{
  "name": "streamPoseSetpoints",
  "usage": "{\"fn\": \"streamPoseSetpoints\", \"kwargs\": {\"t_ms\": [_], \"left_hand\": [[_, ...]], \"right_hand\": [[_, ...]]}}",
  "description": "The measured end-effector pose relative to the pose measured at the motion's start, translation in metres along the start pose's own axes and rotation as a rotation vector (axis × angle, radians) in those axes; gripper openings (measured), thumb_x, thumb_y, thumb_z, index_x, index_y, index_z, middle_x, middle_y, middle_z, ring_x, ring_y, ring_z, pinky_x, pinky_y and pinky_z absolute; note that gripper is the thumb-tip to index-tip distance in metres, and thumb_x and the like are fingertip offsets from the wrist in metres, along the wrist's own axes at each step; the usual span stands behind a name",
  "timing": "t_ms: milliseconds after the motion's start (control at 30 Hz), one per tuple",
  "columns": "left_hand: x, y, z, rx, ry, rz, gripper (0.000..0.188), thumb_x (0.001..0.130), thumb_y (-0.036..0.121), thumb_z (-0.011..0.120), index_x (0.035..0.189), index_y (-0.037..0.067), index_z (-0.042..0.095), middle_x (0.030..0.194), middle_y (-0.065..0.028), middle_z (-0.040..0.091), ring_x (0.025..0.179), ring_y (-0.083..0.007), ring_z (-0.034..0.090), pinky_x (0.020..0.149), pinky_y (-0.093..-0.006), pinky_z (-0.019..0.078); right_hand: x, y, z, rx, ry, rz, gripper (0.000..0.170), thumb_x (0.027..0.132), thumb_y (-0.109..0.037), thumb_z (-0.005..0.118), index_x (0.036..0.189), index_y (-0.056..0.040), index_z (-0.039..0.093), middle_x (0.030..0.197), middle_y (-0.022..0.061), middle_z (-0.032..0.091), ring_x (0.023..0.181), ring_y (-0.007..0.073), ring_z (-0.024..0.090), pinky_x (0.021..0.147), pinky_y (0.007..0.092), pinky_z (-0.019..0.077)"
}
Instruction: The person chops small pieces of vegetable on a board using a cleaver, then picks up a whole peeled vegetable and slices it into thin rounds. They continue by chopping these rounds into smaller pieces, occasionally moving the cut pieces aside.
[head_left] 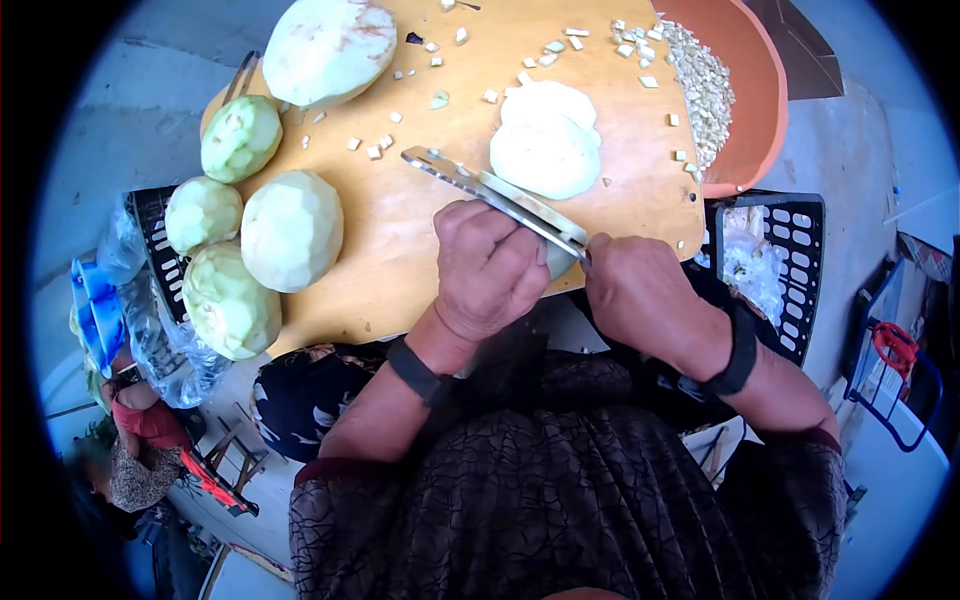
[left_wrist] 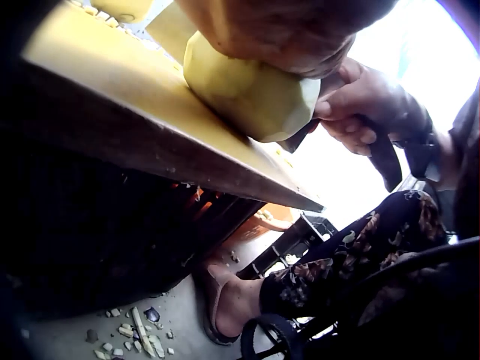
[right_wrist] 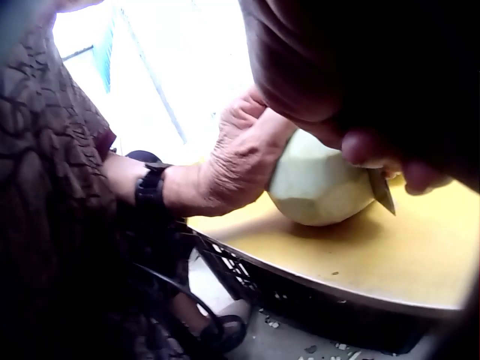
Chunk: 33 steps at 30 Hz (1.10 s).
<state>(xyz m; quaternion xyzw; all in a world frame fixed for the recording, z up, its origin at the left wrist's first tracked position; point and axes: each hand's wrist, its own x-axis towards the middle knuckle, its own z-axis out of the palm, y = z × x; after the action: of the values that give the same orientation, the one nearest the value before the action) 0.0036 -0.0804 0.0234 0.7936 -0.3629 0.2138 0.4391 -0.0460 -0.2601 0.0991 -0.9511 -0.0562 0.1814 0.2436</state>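
The top [head_left: 560, 490] is dark brown, covered in a black crackle pattern of irregular cells, with a loose, gathered front. Below its sleeves shows a narrow maroon edging [head_left: 365, 468]. Further out from the top, each wrist wears a wide, plain black band: left band [head_left: 415, 372], right band [head_left: 738, 350]. Below the top are dark trousers [left_wrist: 360, 255] with pale and reddish-brown flowers, then an open-backed slipper [left_wrist: 213, 304].

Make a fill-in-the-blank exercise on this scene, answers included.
While the left hand steadies peeled produce, the right hand grips a ____.
Peeled rounds at the board's left number ____.
The tub of diced pieces lies past the board's ____ side.
Both wristbands are ____.

Missing words: knife; five; right; black.
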Motion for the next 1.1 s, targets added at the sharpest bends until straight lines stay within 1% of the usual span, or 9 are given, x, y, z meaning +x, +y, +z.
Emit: {"fn": "streamPoseSetpoints", "kwargs": {"t_ms": [200,300,400,500,600,700,800,933,1100], "left_hand": [[0.003,0.001,-0.002,-0.022,-0.011,-0.007,0.027,0.069,0.0,0.071,0.093,0.008,0.064,0.095,-0.0077,0.055,0.092,-0.0293,0.053,0.08,-0.0389,0.0466],[0.002,0.0,-0.002,-0.024,0.002,0.0,0.027,0.068,-0.001,0.071,0.092,0.008,0.063,0.096,-0.0075,0.055,0.092,-0.0292,0.053,0.08,-0.0388,0.0466],[0.003,0.0,-0.001,-0.025,0.015,0.005,0.027,0.068,-0.001,0.071,0.092,0.008,0.063,0.095,-0.007,0.054,0.091,-0.0293,0.053,0.08,-0.0385,0.0465],[0.002,0.0,-0.002,-0.032,0.019,0.0,0.028,0.068,-0.001,0.071,0.093,0.008,0.063,0.095,-0.007,0.054,0.091,-0.0296,0.053,0.079,-0.0382,0.0468],[0.003,0.0,-0.002,-0.03,0.023,0.004,0.028,0.068,-0.001,0.071,0.093,0.007,0.063,0.095,-0.0075,0.054,0.09,-0.0299,0.053,0.078,-0.0384,0.0473],[0.003,0.0,-0.002,-0.021,0.028,0.014,0.027,0.068,-0.001,0.071,0.093,0.007,0.062,0.095,-0.0081,0.055,0.09,-0.0302,0.053,0.078,-0.0388,0.0477],[0.003,-0.001,0.0,-0.014,0.047,0.023,0.028,0.068,-0.001,0.071,0.093,0.007,0.062,0.095,-0.0082,0.055,0.09,-0.0304,0.054,0.077,-0.0391,0.0479],[0.002,-0.001,0.0,-0.025,0.047,0.009,0.028,0.067,-0.002,0.071,0.093,0.007,0.062,0.094,-0.008,0.055,0.09,-0.0304,0.054,0.077,-0.039,0.0481],[0.002,-0.001,0.0,-0.02,0.051,0.004,0.028,0.067,-0.002,0.071,0.093,0.007,0.063,0.094,-0.0077,0.055,0.09,-0.0301,0.054,0.077,-0.039,0.048]], "right_hand": [[0.01,0.003,0.002,-0.03,-0.041,0.025,0.006,0.077,-0.005,0.06,0.073,-0.0006,0.062,0.068,0.022,0.064,0.07,0.04,0.066,0.066,0.0478,0.0528],[0.009,0.007,0.005,-0.058,-0.048,0.012,0.006,0.078,-0.006,0.06,0.075,-0.0002,0.061,0.068,0.0215,0.064,0.069,0.0402,0.066,0.066,0.0474,0.0529],[0.003,0.007,0.011,-0.019,0.002,0.021,0.006,0.078,-0.006,0.061,0.077,0.0003,0.059,0.068,0.0217,0.064,0.069,0.0397,0.066,0.065,0.0467,0.0528],[-0.002,0.004,0.006,-0.062,-0.003,0.033,0.01,0.08,-0.009,0.063,0.08,-0.0001,0.058,0.069,0.0209,0.064,0.072,0.0393,0.066,0.068,0.0469,0.0526],[-0.007,0.008,-0.004,0.047,-0.051,0.077,0.019,0.082,-0.017,0.068,0.086,-0.0004,0.06,0.072,0.0191,0.065,0.076,0.0395,0.066,0.072,0.0472,0.0522],[-0.016,0.011,-0.003,0.182,-0.006,0.091,0.026,0.084,-0.024,0.07,0.093,-0.0016,0.062,0.076,0.0184,0.066,0.079,0.0403,0.066,0.076,0.0465,0.0519],[-0.019,0.007,-0.003,0.213,-0.027,0.192,0.028,0.085,-0.026,0.07,0.097,-0.0017,0.063,0.079,0.0196,0.067,0.081,0.0404,0.066,0.076,0.0446,0.0525],[-0.02,0.018,0.01,0.225,-0.083,0.27,0.027,0.086,-0.026,0.07,0.096,-0.001,0.063,0.08,0.0226,0.067,0.082,0.0413,0.066,0.076,0.0449,0.0525],[-0.026,0.009,-0.008,0.242,-0.149,0.368,0.027,0.087,-0.025,0.068,0.087,0.0021,0.064,0.081,0.0257,0.066,0.083,0.043,0.066,0.074,0.047,0.052]]}}
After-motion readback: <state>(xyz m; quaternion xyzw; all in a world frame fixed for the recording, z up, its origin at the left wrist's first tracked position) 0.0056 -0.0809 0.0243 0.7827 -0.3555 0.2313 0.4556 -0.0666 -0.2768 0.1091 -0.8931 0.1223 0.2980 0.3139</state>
